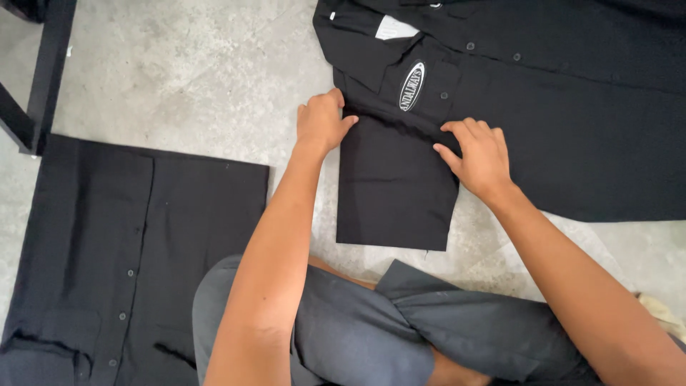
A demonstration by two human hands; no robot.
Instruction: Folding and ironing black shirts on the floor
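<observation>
Now: left hand (pixel 321 121) flat, sleeve (pixel 396 182) edge | right hand (pixel 480 156) flat, holding nothing.

a second black button-up shirt (pixel 136 257) lies flat on the grey concrete floor (pixel 193 71) at near left. a black furniture leg (pixel 43 71) stands at far left. pale cloth (pixel 661 309) peeks in at near right.

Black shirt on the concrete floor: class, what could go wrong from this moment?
1. The short sleeve is held flat only near its top by the left hand and right hand; its loose lower edge may well slip askew.
2. The black shirt lies straight on the bare concrete floor, so it could pick up dust.
</observation>
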